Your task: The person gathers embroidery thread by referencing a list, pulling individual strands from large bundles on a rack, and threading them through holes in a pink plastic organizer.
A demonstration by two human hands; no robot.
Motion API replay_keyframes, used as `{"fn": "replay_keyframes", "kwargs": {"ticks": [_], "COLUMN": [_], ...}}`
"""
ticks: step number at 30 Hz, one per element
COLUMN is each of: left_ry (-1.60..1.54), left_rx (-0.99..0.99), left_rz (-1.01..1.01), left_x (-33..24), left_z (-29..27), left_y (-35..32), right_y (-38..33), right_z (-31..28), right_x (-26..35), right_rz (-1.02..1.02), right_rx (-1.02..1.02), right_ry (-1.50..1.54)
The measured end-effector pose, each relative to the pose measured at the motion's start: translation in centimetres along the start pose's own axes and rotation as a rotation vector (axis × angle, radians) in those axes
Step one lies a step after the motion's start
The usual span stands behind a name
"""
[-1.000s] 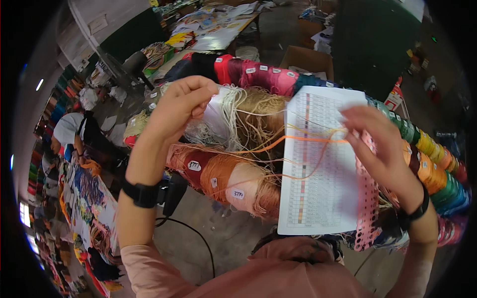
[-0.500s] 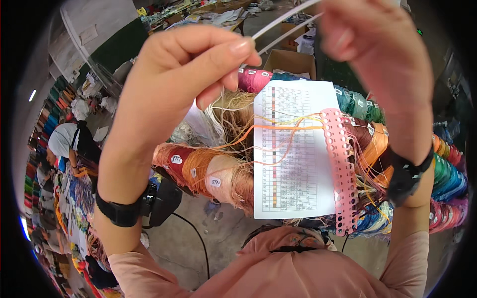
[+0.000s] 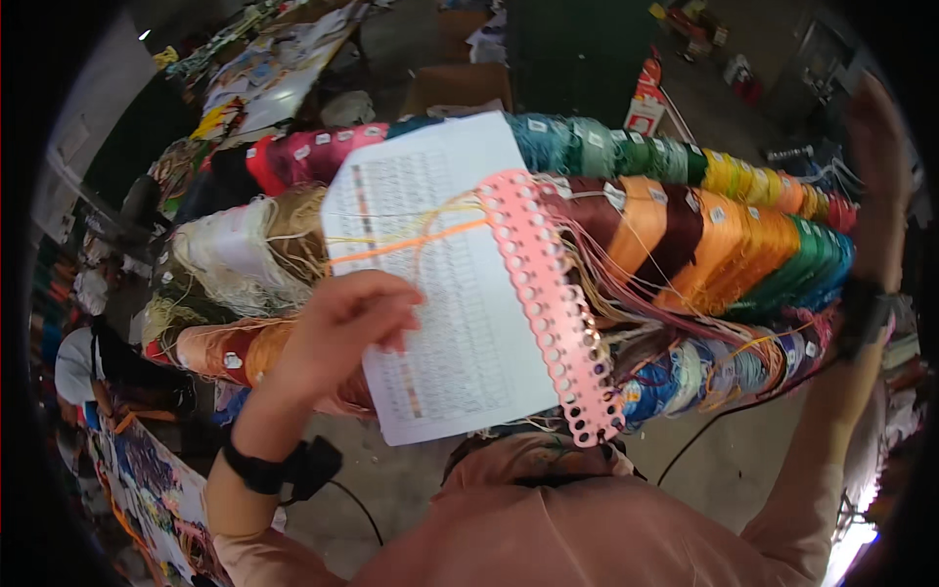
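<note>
A white printed sheet (image 3: 455, 342) lies over rows of thread hanks. Along its right side runs a pink perforated strip (image 3: 533, 284) with scalloped edges, and several thin threads pass through its holes. An orange thread (image 3: 411, 243) stretches leftward from the strip across the paper. Over the sheet's left part is my left hand (image 3: 357, 318), its fingers curled together; whatever they hold, if anything, is hidden. My right hand (image 3: 877, 147) is raised at the far right, beyond the hanks, smeared by motion, so its fingers cannot be read.
Labelled hanks in rows surround the sheet: orange (image 3: 719, 245), teal (image 3: 567, 147) and cream (image 3: 230, 245) among them. Behind stand a cardboard box (image 3: 455, 90) and a cluttered table (image 3: 284, 83). A person (image 3: 83, 367) is at the left, and a black cable (image 3: 719, 421) runs below the hanks.
My left hand has come down over the sheet, and my right hand has swung far right. The white strand that spanned both hands no longer shows. The whole view has shifted.
</note>
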State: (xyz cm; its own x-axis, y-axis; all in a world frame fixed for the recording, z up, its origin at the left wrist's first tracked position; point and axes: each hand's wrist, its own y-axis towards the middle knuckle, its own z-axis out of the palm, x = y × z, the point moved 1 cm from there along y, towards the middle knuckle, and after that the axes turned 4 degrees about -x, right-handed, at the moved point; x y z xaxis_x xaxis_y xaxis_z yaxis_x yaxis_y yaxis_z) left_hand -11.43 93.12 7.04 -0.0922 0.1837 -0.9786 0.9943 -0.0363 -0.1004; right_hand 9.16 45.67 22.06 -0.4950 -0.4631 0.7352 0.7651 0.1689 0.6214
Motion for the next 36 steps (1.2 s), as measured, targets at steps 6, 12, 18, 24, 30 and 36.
{"fn": "replay_keyframes", "kwargs": {"ticks": [6,12,18,24,30,36], "left_ry": [-0.09,-0.283,-0.366,-0.39,-0.415,-0.476], "left_rx": [-0.01,-0.125,-0.122,-0.06,-0.017,-0.205], "left_rz": [-0.127,-0.245,-0.222,-0.162,-0.142,-0.141], "left_x": [1.4,2.8,3.2,3.1,3.6,2.7], "left_z": [6.6,6.8,5.9,6.2,5.8,5.3], "left_y": [4.3,7.1,8.7,9.9,10.1,7.8], "right_y": [-9.2,-9.3,-8.7,-8.4,-8.7,-10.3], "right_z": [19.2,20.2,20.7,21.0,21.4,20.0], "right_x": [-19.0,-24.3,-24.1,-23.7,-23.3,-23.4], "right_rz": [0.462,0.553,0.617,0.594,0.599,0.456], "right_rx": [0.432,0.446,0.577,0.592,0.628,0.542], "right_ry": [-0.321,-0.422,-0.492,-0.601,-0.634,-0.599]}}
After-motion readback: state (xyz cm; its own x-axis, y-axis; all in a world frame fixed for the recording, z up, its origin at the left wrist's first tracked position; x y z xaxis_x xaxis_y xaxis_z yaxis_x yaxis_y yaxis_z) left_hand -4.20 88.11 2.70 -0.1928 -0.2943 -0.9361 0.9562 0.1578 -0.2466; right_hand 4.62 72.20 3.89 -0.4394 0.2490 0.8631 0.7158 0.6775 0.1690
